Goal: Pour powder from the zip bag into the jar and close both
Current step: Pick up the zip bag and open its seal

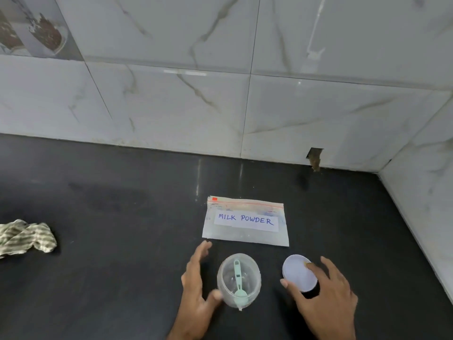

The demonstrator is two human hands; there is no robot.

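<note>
A clear zip bag [245,235] labelled MILK POWDER lies flat on the black counter, its red zip strip along the far edge. In front of it stands an open clear jar [239,280] with a pale green scoop [238,283] inside. My left hand [196,290] is beside the jar's left side with straight fingers; its thumb touches the jar's wall. To the right, my right hand [326,298] holds the white round lid [299,272] by its edge between thumb and fingers, just above the counter.
A crumpled striped cloth [27,238] lies at the counter's left edge. Marble-tiled walls [220,106] close off the back and the right side. The black counter [110,217] stretches wide to the left of the bag.
</note>
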